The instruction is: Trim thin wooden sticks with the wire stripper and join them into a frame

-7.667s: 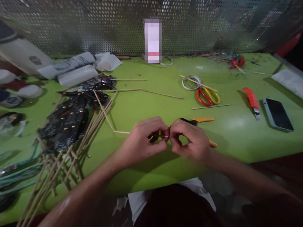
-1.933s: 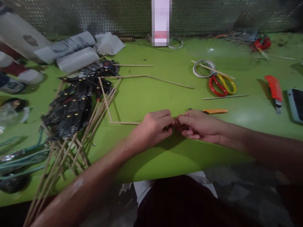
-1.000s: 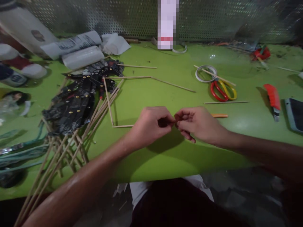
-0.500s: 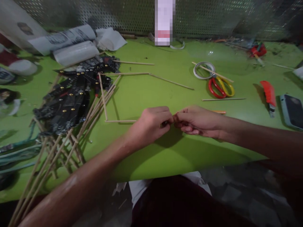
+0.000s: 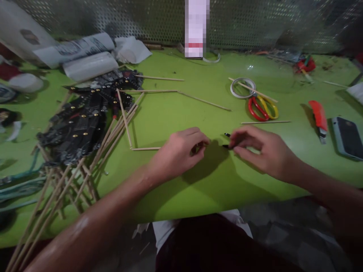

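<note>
My left hand (image 5: 185, 149) is closed in a pinch on the end of a thin wooden stick (image 5: 146, 149), whose far end joins other sticks in a bent chain. Its right end is hidden behind my fingers. To the right, my right hand (image 5: 255, 149) has its fingers curled round a small tool with two black tips (image 5: 226, 146). The tips stand apart and point toward my left hand, a short gap away. Most of the tool is covered by my fingers.
Black studded pieces (image 5: 90, 109) and a bundle of sticks (image 5: 112, 130) lie left. Scissors (image 5: 258, 109) with red and yellow handles touch a tape roll (image 5: 231, 88). A box cutter (image 5: 318, 117) and a phone (image 5: 347, 136) lie right. White rolls (image 5: 90, 66) lie back left.
My right hand has moved away from my left fingertips and now holds the black-tipped tool. The orange piece behind it is out of sight. My left hand stays about where it was.
</note>
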`<move>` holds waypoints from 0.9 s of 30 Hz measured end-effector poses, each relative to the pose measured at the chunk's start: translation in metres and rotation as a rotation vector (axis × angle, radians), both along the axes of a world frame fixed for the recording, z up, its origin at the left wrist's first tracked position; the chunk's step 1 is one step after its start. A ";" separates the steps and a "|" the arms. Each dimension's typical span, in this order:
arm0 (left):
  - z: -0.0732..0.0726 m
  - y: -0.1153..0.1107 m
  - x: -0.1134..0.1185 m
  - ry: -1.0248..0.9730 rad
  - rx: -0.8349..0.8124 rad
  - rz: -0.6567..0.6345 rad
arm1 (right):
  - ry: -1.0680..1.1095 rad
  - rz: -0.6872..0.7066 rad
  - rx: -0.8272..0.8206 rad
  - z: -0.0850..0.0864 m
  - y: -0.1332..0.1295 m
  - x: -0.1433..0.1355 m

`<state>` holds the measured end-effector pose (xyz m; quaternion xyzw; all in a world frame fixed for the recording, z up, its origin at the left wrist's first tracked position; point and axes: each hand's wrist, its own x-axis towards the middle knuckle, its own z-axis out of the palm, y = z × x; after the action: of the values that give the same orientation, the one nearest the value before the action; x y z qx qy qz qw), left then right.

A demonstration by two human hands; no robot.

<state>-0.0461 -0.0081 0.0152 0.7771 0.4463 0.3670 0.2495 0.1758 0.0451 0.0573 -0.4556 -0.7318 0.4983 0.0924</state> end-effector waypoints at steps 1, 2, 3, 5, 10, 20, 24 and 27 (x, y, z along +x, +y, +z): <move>0.000 0.000 0.000 0.001 -0.021 0.000 | -0.027 0.015 0.297 -0.003 0.001 0.015; 0.001 0.000 0.000 0.001 -0.038 0.001 | -0.098 0.084 0.549 -0.008 0.003 0.031; 0.001 -0.001 0.000 -0.001 -0.052 0.003 | -0.186 0.145 0.714 -0.014 0.004 0.048; 0.001 -0.001 0.000 -0.004 -0.069 0.008 | -0.329 0.223 0.837 -0.030 0.004 0.076; 0.002 -0.002 0.001 0.032 -0.060 0.019 | -0.507 0.244 1.026 -0.054 -0.004 0.090; -0.003 -0.001 0.005 0.038 -0.124 0.007 | -0.290 0.126 0.828 -0.027 0.004 0.067; 0.000 -0.001 0.004 0.025 -0.170 0.021 | 0.120 -0.048 0.391 -0.032 0.006 0.059; 0.005 -0.001 0.003 0.020 -0.227 0.046 | 0.298 -0.014 0.039 -0.038 0.011 0.056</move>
<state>-0.0428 -0.0093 0.0201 0.7372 0.5050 0.3119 0.3230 0.2320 0.0564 0.0194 -0.3797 -0.7164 0.5456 0.2121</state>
